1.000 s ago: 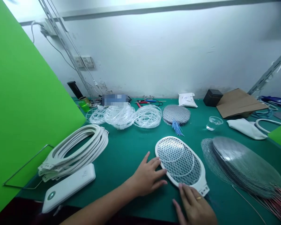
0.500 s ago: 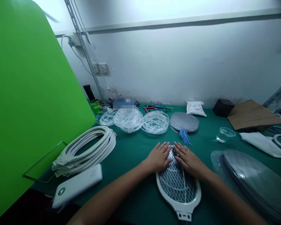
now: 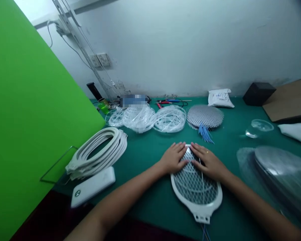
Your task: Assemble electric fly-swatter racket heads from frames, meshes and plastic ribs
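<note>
Racket head (image 3: pixel 196 188), white-rimmed, diamond-meshed

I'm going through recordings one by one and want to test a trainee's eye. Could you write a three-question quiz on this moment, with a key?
1. What are the left hand and right hand resting on?
A) the brown cardboard
B) the mesh-filled frame
C) the clear cup

2. True or false: in the picture, the black box stands to the right of the white packet.

3. Fill in: the strands at the near edge of the round mesh pile are ____ in color.

Key: 1. B; 2. True; 3. blue
</note>
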`<state>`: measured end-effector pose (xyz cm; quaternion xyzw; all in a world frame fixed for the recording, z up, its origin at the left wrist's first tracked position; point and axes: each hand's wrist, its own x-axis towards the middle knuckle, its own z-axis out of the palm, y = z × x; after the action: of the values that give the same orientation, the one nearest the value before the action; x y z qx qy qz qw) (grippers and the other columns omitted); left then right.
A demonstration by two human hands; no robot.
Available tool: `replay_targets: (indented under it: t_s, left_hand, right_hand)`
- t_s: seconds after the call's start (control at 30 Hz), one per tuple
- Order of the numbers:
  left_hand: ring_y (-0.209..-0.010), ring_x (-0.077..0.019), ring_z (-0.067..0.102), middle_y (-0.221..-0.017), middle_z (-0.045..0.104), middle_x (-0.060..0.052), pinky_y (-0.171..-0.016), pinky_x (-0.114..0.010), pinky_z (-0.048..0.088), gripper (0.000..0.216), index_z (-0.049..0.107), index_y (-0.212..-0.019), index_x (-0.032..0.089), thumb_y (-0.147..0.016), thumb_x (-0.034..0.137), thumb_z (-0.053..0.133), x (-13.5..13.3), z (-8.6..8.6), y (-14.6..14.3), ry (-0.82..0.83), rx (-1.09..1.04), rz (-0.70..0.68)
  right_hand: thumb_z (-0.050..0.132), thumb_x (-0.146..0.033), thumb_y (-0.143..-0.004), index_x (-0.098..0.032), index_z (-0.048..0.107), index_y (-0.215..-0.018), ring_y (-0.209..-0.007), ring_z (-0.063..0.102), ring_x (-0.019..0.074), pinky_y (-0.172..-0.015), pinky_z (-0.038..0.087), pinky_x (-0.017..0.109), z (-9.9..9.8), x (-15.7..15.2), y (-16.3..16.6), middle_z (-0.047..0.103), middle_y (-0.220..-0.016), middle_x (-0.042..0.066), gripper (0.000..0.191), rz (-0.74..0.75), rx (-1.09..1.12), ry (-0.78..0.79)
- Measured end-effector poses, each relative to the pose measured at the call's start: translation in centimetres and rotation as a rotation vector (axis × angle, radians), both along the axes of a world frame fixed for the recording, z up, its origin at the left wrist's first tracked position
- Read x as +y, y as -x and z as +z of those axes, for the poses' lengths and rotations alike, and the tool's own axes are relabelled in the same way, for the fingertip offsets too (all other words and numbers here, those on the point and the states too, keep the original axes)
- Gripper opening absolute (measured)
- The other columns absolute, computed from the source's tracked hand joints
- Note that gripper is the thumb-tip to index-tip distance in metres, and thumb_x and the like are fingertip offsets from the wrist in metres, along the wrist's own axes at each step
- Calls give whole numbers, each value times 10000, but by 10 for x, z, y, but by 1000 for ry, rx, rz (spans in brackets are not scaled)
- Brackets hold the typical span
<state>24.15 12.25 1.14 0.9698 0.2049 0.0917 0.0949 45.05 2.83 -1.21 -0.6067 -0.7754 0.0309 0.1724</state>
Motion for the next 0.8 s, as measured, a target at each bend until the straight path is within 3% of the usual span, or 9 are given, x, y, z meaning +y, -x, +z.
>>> replay_targets:
  t_s: [0.1, 0.2, 0.3, 0.37, 0.47, 0.6, 0.7, 0.8]
  left_hand:
    - [-1493, -293, 190, -1600, 258, -135, -1200, -546, 153, 542, 391, -1485, 162, -1021, 442, 409, -26, 16, 2, -29, -62, 115]
    - [-1506, -298, 122, -1626, 176, -126, -1194, -577, 142, 560, 264, -1546, 179, -1048, 431, 315, -73, 28, 11, -57, -123, 218]
    - [-1502, -298, 147, -1633, 164, -86, -1192, -561, 189, 593, 187, -1572, 231, -1040, 448, 332, -113, 17, 18, -70, -110, 209]
    - [-1491, -311, 192, -1618, 215, -100, -1185, -572, 202, 581, 221, -1566, 227, -1037, 438, 336, -125, 3, 19, -47, -77, 202]
    - [-1482, -316, 222, -1598, 270, -116, -1187, -602, 149, 534, 310, -1539, 222, -1037, 404, 327, -128, -11, 15, 69, -94, 193]
    - [-1476, -308, 241, -1585, 302, -120, -1198, -594, 120, 532, 348, -1521, 193, -1025, 385, 350, -124, -14, 11, 148, -177, 202]
    - [-1438, -266, 343, -1545, 386, -117, -1181, -511, 287, 529, 308, -1533, 171, -1028, 326, 334, -114, -14, 19, 193, -266, 247]
    - [-1376, -222, 450, -1516, 427, -146, -1058, -403, 478, 507, 227, -1551, 158, -1059, 285, 216, -98, -10, 38, 232, -380, 322]
  right_hand:
    - [362, -453, -1003, -119, 440, -1473, -1459, 269, 298, -1176, 235, 492, 14, -20, 13, 306, -1583, 159, 581, -212, -70, -54]
    - [266, -458, -1020, -103, 381, -1502, -1477, 209, 324, -1143, 282, 528, 24, -58, 43, 262, -1595, 190, 609, -490, -41, -65]
    - [239, -436, -1018, -94, 344, -1517, -1470, 203, 369, -1109, 298, 594, 16, -90, 78, 270, -1582, 223, 614, -614, -20, -39]
    - [236, -386, -1012, -73, 362, -1506, -1462, 215, 391, -1103, 286, 618, 5, -100, 94, 307, -1560, 240, 598, -650, -24, -28]
    - [259, -352, -1000, -70, 418, -1480, -1455, 229, 400, -1107, 283, 612, -8, -101, 105, 352, -1539, 236, 579, -678, -32, -30]
    - [258, -363, -999, -86, 468, -1453, -1443, 260, 405, -1069, 323, 639, -12, -102, 106, 382, -1524, 233, 571, -666, -30, -91]
    - [251, -381, -1007, -86, 482, -1445, -1436, 281, 401, -1065, 332, 639, -7, -103, 104, 406, -1513, 222, 577, -678, -38, -59]
    - [257, -487, -1009, -122, 432, -1483, -1442, 266, 396, -1085, 289, 664, 10, -101, 102, 349, -1551, 197, 623, -701, -26, 47]
